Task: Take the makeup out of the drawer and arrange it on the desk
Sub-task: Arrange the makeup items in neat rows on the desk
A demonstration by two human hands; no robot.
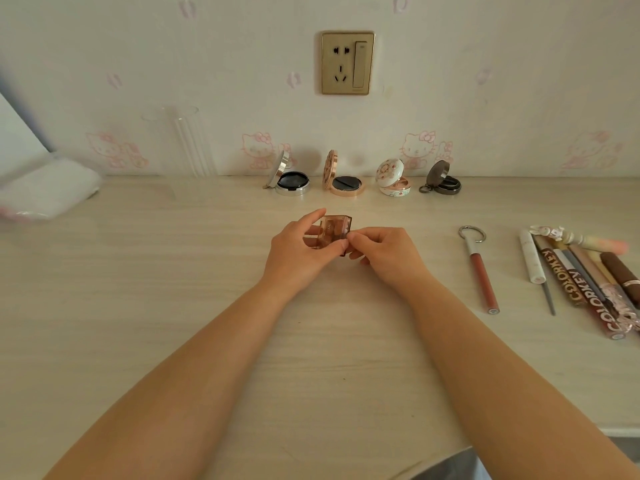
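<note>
A small brown see-through makeup palette is held just above the middle of the desk. My left hand wraps its left side and underside. My right hand pinches its right front edge with thumb and forefinger. Against the wall stand several open round compacts: a silver compact, a rose-gold compact, a white flowered compact and a dark grey compact. The drawer is out of sight.
A lip gloss with a ring lies right of my hands. Further right lies a bunch of lip glosses and pencils. A clear glass tube and a white wrapped pack sit at the back left. A wall socket is above.
</note>
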